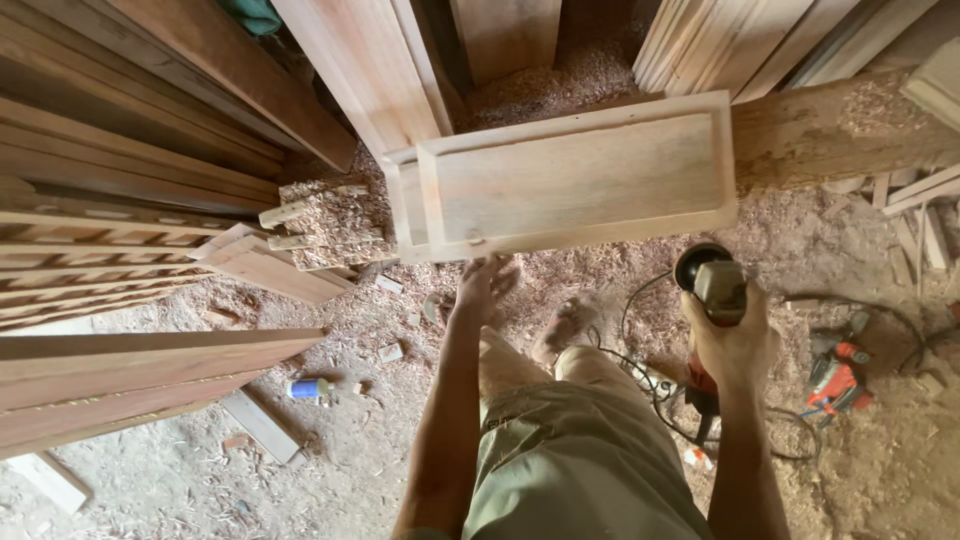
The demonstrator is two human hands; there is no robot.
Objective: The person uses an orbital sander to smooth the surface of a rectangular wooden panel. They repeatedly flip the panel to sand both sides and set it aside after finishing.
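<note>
The person is standing over the work, olive shorts [580, 460] filling the near foreground and one sandalled foot [565, 328] planted in the sawdust. The right hand [732, 340] is wrapped fully around the body of a corded power tool [712, 285], holding it clear of the wood, level with the panel's lower right corner but apart from it. The tool's working face is pointing away from view, so its kind is hard to settle; it is probably a sander or a small router. Its cable [640, 385] is looping across the floor behind the legs.

The left hand [482, 285] is reaching forward, fingers partly spread, fingertips touching or just under the near edge of the wooden panel [575, 175]; whether it is gripping that edge cannot be told.

The panel is lying flat, propped across a heavy beam [830, 135], with a second panel [405, 205] showing beneath its left end. Its raised border is already formed and the face is looking smooth, so shaping appears largely done; any remaining edge or surface finishing cannot be judged.

A second orange tool [838, 372] is lying on the floor to the right. Upright boards [380, 60] are standing behind, their tops cut off.
</note>
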